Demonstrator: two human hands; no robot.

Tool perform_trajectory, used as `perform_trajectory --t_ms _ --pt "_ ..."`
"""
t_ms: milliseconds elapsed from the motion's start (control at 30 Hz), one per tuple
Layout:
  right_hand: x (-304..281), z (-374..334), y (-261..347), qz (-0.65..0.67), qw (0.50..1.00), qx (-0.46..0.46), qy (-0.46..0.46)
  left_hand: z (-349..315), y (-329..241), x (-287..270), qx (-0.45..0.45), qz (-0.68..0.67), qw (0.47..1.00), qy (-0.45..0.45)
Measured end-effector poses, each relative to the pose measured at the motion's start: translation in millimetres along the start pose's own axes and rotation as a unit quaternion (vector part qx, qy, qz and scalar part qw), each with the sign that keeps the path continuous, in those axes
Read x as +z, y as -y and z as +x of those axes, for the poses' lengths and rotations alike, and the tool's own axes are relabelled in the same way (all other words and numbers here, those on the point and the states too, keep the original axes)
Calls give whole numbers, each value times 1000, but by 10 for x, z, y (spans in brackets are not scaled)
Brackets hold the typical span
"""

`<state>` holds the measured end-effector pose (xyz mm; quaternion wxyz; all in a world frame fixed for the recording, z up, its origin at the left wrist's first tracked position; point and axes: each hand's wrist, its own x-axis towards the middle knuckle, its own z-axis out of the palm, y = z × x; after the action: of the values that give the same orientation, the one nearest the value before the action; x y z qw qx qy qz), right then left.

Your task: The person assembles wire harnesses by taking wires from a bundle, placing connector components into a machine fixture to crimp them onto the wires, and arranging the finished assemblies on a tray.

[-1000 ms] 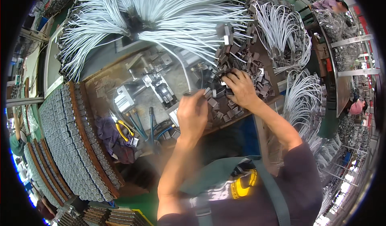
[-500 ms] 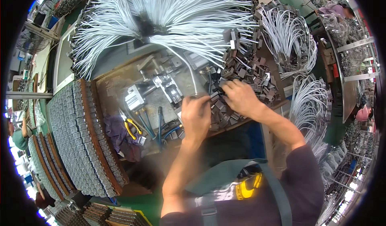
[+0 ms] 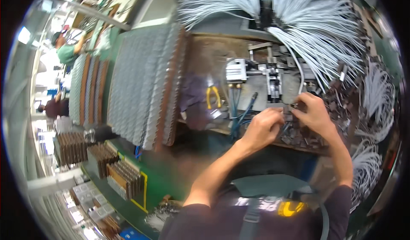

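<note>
My right hand [image 3: 315, 115] is closed at the front edge of the bench, thumb and fingers pinched together. A white cable [image 3: 301, 71] runs down from the big bundle to these fingers, and a small dark piece [image 3: 294, 106] shows at their tips. Close beside it, my left hand [image 3: 264, 128] is closed too, its fingertips pressed together; whatever they hold is hidden. Just beyond both hands sits a metal clamping fixture [image 3: 274, 83] with a silver block-shaped cylinder [image 3: 236, 70] at its left. Small dark metal parts [image 3: 307, 139] lie loose below and around my right hand.
A large fan of white cables [image 3: 316, 18] stands at the back. Yellow-handled pliers [image 3: 213, 97] rest on purple cloth [image 3: 194, 99], near blue tubes [image 3: 243, 116]. Stacked rows of grey parts [image 3: 136, 86] fill the left side. Coiled white cables [image 3: 367, 163] hang at right. Another person [image 3: 66, 52] stands far left.
The view has swung left, so the bench sits further right in it. My right hand has left the pile of dark parts and come to the cable's end, beside my left hand.
</note>
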<state>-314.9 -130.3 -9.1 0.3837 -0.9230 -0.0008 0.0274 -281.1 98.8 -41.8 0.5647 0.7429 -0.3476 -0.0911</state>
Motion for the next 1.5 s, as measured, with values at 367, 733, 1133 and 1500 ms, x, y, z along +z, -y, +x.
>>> perform_trajectory --t_ms 367,733,1133,1500 --pt "-298 -78 101 405 898 141 95 -1470 6 -3972 -224 357 830 -364" --pt "-293 -29 181 -154 985 -76 5 -2568 744 -5956 -483 -59 752 -445" --pt "-651 513 264 34 963 60 262 -2742 1135 -6127 -478 48 772 -416" --pt "-478 1212 258 111 866 64 484 -488 -433 -3707 -116 120 934 -315"
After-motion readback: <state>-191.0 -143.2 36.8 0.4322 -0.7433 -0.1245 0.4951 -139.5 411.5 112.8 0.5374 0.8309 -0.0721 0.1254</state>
